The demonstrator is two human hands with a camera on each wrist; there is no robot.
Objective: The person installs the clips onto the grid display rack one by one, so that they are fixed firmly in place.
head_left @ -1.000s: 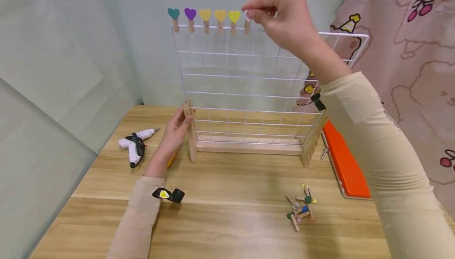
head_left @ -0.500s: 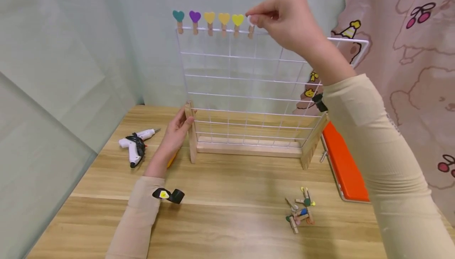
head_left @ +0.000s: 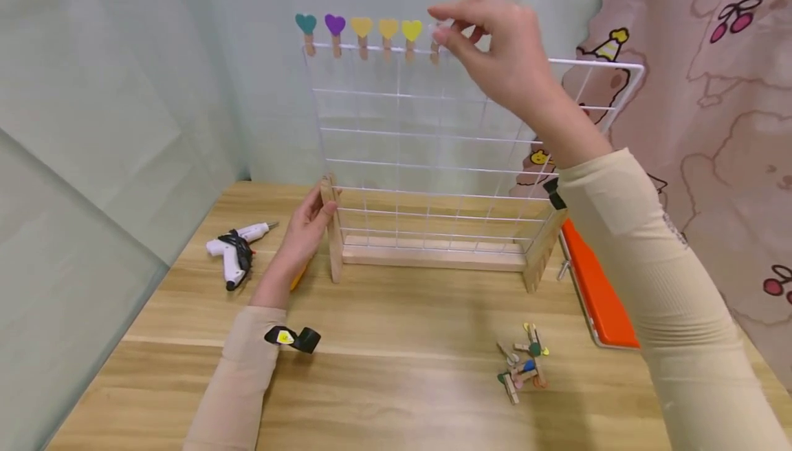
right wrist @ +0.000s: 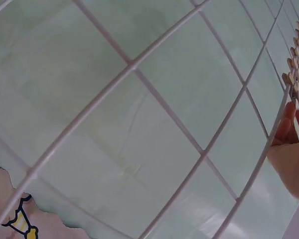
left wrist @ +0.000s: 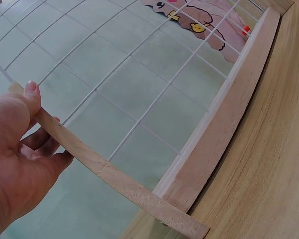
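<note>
In the head view a white wire grid rack stands upright in a wooden base. Along its top bar sit clothespins with heart tops, among them a teal one, a purple one and a bright yellow one. My right hand is at the white-heart clothespin, the rightmost on the bar; index finger and thumb stand apart around its heart, which the thumb partly hides. My left hand grips the left wooden upright, thumb on one side and fingers on the other.
A small pile of clothespins lies on the table in front of the rack. To the left is a white glue gun with its black cord wrapped around it. An orange case lies behind the right forearm. A patterned pink cloth hangs at right.
My right index finger has lifted away from the thumb, loosening the pinch on the white-heart clothespin, which stays on the top bar. The left hand has kept its place.
</note>
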